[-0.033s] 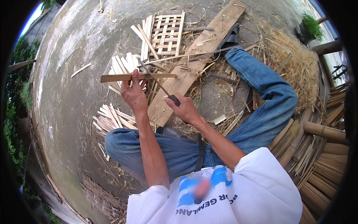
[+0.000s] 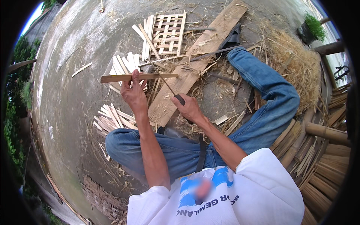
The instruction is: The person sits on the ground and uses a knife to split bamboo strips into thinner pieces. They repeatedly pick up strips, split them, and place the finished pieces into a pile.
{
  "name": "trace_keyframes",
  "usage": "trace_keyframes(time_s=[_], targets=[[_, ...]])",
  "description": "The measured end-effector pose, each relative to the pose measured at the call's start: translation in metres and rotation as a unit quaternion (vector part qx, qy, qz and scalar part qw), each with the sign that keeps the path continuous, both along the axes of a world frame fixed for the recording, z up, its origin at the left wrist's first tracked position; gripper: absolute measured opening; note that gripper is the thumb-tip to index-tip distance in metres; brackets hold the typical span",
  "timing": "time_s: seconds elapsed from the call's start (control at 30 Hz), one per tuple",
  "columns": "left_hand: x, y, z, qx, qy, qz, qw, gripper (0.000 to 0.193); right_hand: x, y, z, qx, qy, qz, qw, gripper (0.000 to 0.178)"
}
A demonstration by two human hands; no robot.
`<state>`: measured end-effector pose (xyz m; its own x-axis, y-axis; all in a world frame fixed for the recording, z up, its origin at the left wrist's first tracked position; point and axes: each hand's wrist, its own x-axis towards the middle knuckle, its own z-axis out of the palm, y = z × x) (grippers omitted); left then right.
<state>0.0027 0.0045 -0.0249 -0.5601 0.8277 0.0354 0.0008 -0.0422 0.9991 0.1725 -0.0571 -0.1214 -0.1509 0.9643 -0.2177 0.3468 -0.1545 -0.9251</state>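
White short-sleeved shirt (image 2: 262, 183), blue jeans (image 2: 272, 107)

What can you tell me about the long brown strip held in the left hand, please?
The strip is straight, flat and tan-brown, and looks like split bamboo or wood. It appears broader at its left end, narrower toward the right. The left hand grips it near the middle, holding it nearly level, crosswise before the person. In the picture its right end overlaps the plank. The thin-bladed knife crosses it between hand and right end; whether they touch is unclear.
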Motion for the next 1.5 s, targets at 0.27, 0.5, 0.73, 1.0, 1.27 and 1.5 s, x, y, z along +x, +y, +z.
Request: trace_keyframes(time_s=[0.27,0.5,0.73,1.0,1.27,1.5], targets=[[0.002,0.006,0.006,0.002,-0.036,-0.055,0.998,0.029,0.049,-0.002,-0.068,-0.188,0.013,-0.061,0.980,0.056],[-0.001,-0.004,-0.003,-0.013,-0.019,-0.075,0.997,0.025,0.008,0.001,0.030,-0.047,0.060,0.038,0.996,0.056],[-0.002,-0.001,-0.005,-0.009,-0.015,-0.088,0.996,0.028,0.042,-0.006,-0.055,-0.127,0.001,-0.045,0.991,0.056],[0.006,0.005,-0.006,-0.006,0.081,0.041,0.996,0.034,0.043,-0.011,-0.069,-0.200,0.046,-0.057,0.977,0.060],[0.014,0.002,-0.009,-0.024,0.187,0.077,0.979,0.036,-0.022,-0.009,0.022,-0.023,0.059,0.005,0.998,0.057],[0.012,0.006,-0.004,-0.024,0.124,0.090,0.988,0.035,-0.025,-0.013,0.000,-0.086,0.078,-0.027,0.993,0.051]])
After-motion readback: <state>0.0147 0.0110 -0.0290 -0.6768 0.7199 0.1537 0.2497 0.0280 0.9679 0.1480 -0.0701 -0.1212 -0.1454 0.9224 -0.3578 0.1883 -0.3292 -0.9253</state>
